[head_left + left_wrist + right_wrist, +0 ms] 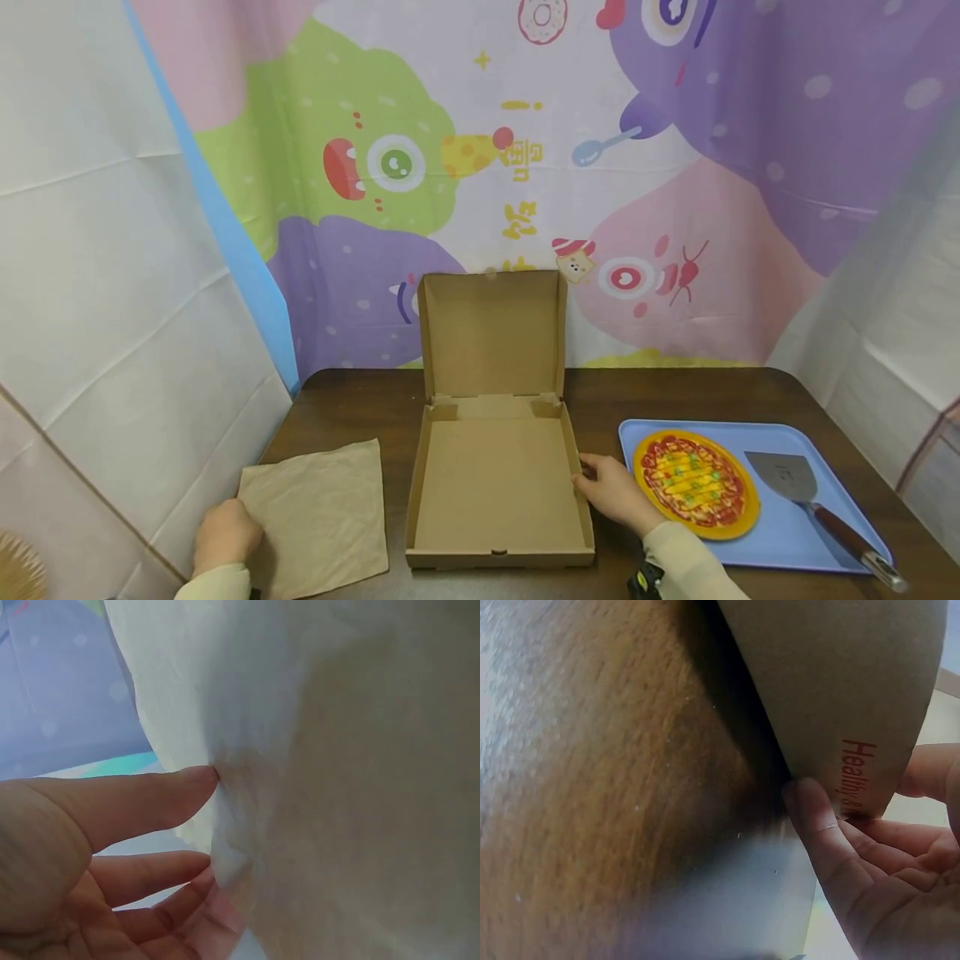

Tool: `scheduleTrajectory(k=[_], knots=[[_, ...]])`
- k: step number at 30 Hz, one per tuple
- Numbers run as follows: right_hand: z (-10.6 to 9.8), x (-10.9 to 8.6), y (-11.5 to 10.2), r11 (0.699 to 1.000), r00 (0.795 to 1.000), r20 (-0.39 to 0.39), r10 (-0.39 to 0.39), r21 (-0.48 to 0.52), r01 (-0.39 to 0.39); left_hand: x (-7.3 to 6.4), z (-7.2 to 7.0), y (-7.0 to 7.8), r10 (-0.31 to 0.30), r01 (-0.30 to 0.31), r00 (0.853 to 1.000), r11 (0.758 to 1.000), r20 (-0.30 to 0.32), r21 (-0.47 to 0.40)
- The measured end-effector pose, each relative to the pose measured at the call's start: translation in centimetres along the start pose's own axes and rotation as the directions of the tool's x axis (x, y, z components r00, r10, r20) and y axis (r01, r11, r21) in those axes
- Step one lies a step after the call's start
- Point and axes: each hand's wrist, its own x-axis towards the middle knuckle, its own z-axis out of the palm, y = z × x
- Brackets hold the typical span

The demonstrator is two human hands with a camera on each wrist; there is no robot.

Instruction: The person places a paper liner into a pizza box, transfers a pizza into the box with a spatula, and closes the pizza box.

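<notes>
Right hand [617, 492] grips the open box [497, 492], its length toward the curtain [510, 108].

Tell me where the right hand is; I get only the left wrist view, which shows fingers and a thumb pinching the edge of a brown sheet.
Observer: The right hand grips the cardboard box by its right side.
Operator: Report how the lid stands.
Observer: The lid is open, raised at the box's far side.
Operator: Name what lies to the right of the box.
Observer: A blue tray, with a pizza on it.
</notes>
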Motion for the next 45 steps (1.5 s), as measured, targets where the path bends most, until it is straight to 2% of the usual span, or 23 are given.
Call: scheduleTrajectory(k=[9,15,21,24,30,32,39,45], knots=[[0.1,0.0,0.0,1.000,1.000,0.000,0.002,-0.011,-0.002,0.1,0.0,-0.4,-0.044,0.044,0.999,0.998,-0.001,-0.043],[0.1,0.0,0.0,1.000,1.000,0.006,0.008,-0.005,-0.008,0.1,-0.2,-0.5,-0.057,0.055,0.998,0.996,-0.030,-0.077],[0.1,0.1,0.1,1.000,1.000,0.004,0.009,-0.003,-0.009,0.0,-0.6,-0.7,-0.063,0.056,0.997,0.985,-0.038,-0.161],[0.2,0.0,0.2,1.000,1.000,0.005,0.012,-0.002,-0.012,-0.1,-0.7,-0.8,-0.071,0.058,0.996,0.981,-0.061,-0.187],[0.2,0.0,0.2,1.000,1.000,0.008,0.016,-0.009,-0.016,0.1,-0.5,-1.1,-0.075,0.041,0.986,0.975,-0.149,-0.218],[0.1,0.0,0.2,1.000,1.000,0.009,0.018,-0.008,-0.018,0.2,-0.5,-1.1,-0.094,0.053,0.983,0.969,-0.160,-0.242],[0.0,0.0,0.1,1.000,1.000,0.003,0.023,0.009,-0.023,0.7,-1.1,-1.0,-0.129,0.091,0.987,0.942,-0.099,-0.323],[0.0,-0.2,0.0,1.000,1.000,-0.012,0.020,0.022,-0.020,0.6,-1.7,-0.3,-0.163,0.122,0.984,0.915,-0.076,-0.384]])
